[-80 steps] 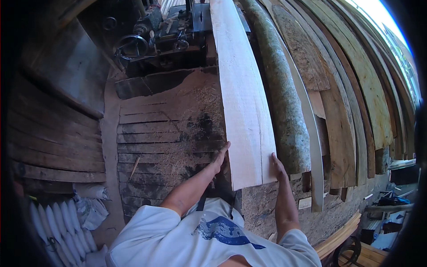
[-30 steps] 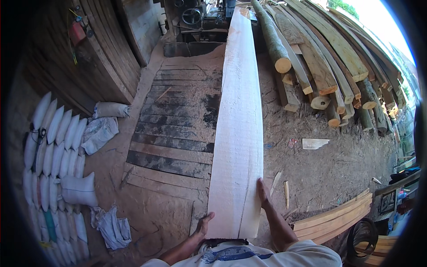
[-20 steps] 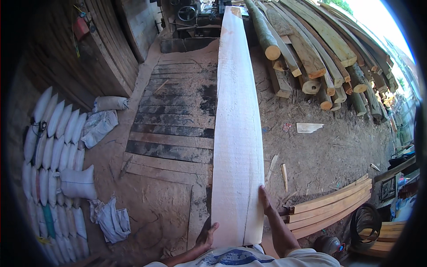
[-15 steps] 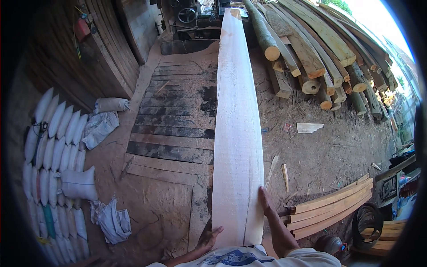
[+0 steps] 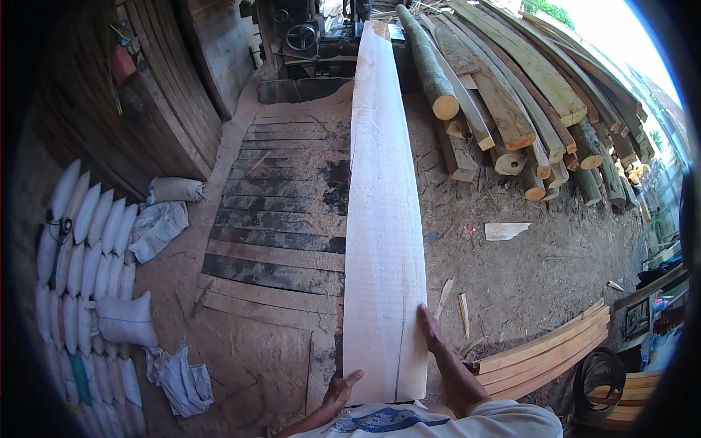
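Observation:
A long, wide, pale sawn plank (image 5: 383, 233) stretches from my body away toward a machine at the far end. My left hand (image 5: 342, 387) grips its left edge close to the near end, thumb on top and the fingers hidden underneath. Farther up on the opposite edge, my right hand (image 5: 432, 332) holds the plank, its fingers also mostly out of sight below. A crack runs lengthwise along the plank's right side. The far end has a brownish patch and lies near the machine (image 5: 301, 36) with a handwheel.
Logs and rough beams (image 5: 504, 109) are piled at the far right. Sawn boards (image 5: 544, 350) lie at the near right beside a coiled dark band (image 5: 599, 379). White filled sacks (image 5: 87, 270) are stacked on the left. Dark slats (image 5: 274, 219) and sawdust cover the floor left of the plank.
The plank and my hands sit slightly farther left in view, and the background has shifted a little too. Both hands keep their hold on the plank.

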The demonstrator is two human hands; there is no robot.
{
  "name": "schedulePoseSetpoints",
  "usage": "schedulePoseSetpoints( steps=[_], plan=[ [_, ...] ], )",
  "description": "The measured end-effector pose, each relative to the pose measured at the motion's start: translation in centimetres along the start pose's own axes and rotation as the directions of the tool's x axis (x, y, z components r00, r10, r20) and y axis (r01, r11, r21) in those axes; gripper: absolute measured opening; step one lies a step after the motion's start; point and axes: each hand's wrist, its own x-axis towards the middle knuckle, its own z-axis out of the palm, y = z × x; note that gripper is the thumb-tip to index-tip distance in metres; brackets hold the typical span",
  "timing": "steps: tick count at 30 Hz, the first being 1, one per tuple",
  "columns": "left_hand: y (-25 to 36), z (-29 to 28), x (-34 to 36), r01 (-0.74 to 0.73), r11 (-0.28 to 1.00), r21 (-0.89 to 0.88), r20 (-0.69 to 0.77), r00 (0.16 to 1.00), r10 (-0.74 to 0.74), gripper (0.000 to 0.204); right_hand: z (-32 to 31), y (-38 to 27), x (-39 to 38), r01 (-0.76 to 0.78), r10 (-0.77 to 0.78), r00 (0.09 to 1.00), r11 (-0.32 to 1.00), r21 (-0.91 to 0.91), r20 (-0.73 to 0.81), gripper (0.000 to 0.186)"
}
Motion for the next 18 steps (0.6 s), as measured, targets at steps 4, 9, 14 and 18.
schedulePoseSetpoints(
  steps=[4, 9, 14, 18],
  plan=[
    [2.3, 0.7, 3.1, 0.007, 0.999, 0.032, -0.046, 0.999, -0.006, 0.055, -0.2, -3.0, 2.9, -0.070, 0.071, 0.997, 0.997, 0.015, -0.006, 0.077],
    [7.0, 1.8, 5.6, -0.034, 0.995, 0.089, -0.075, 0.996, 0.041, 0.057, -0.4, -4.8, 7.0, -0.067, 0.068, 0.997, 0.997, 0.024, -0.022, 0.076],
    [10.3, 2.0, 8.4, 0.026, 0.994, 0.102, -0.079, 0.997, -0.018, 0.059, 0.0, -8.3, 9.9, -0.073, 0.074, 0.997, 0.997, 0.021, -0.024, 0.075],
    [11.7, 2.5, 11.0, 0.002, 0.998, 0.070, -0.070, 0.998, 0.003, 0.060, -0.4, -9.5, 12.8, -0.113, 0.112, 0.993, 0.993, -0.018, -0.038, 0.074]
  ],
)
